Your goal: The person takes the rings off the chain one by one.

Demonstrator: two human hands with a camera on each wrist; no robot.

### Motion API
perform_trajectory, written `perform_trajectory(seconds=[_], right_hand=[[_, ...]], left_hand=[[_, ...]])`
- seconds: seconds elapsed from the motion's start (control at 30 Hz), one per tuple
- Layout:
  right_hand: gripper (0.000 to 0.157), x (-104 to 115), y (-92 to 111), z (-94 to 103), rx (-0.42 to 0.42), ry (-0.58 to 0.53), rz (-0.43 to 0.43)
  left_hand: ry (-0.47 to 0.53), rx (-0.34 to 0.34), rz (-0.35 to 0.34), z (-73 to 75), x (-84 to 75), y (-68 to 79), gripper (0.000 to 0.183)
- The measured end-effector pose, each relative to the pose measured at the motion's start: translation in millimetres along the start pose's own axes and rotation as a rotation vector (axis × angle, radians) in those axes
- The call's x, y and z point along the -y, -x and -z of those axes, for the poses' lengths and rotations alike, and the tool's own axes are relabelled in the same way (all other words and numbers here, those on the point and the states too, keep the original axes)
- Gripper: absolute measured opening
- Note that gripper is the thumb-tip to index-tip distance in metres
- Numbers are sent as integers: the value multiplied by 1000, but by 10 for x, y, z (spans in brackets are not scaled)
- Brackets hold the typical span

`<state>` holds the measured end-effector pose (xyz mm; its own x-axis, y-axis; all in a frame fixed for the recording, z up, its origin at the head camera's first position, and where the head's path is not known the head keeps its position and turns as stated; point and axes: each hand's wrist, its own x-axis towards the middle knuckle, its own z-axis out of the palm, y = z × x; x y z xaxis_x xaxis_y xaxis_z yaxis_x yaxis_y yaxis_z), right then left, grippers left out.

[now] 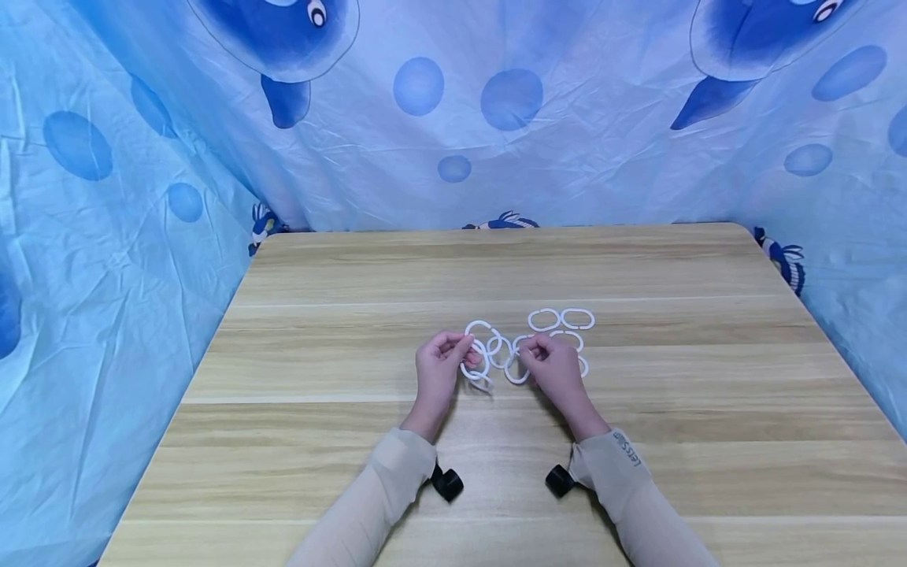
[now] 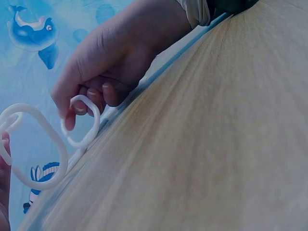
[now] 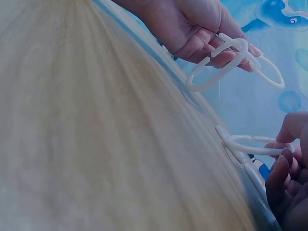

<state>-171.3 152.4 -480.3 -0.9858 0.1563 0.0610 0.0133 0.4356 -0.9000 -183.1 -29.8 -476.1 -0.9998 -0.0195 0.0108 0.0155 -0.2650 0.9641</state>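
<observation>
White oval plastic rings, each with a small gap like shower-curtain rings, are between and beside both hands. My left hand pinches a cluster of linked rings between thumb and fingers; in the right wrist view these rings hang hooked through one another. Opposite it, my right hand pinches one ring, and the left wrist view shows that ring standing on edge at the fingertips. Another ring lies between the two hands. My right hand partly covers the rings behind it.
Two loose rings lie side by side beyond the right hand, with more rings just to its right. The wooden table ends at a blue whale-print curtain at the back and sides.
</observation>
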Motion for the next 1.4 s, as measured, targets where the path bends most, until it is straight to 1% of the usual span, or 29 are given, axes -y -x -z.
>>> perform_trajectory(seconds=[0.23,0.4,0.57,0.73,0.8,1.03,1.27,1.4], right_hand=[[7,-2,-16,51,2,135,-6],[9,-28,-45,86,4,187,14],[11,-38,-52,106,36,198,21],[14,-34,-50,119,85,137,-11],[15,-33,-52,120,92,120,-21],[17,-19,-50,117,65,144,-48],[18,9,-42,120,21,180,-32],[20,19,-44,126,16,179,-51]], left_hand=[[7,3,0,4,8,-4,19],[10,5,-2,3,6,0,20],[-7,13,14,3,12,-4,18],[-9,20,20,4,19,-5,18],[-9,20,17,3,19,-4,19],[-16,18,7,0,7,2,19],[-20,19,13,6,16,-4,19],[-15,17,19,3,19,-7,19]])
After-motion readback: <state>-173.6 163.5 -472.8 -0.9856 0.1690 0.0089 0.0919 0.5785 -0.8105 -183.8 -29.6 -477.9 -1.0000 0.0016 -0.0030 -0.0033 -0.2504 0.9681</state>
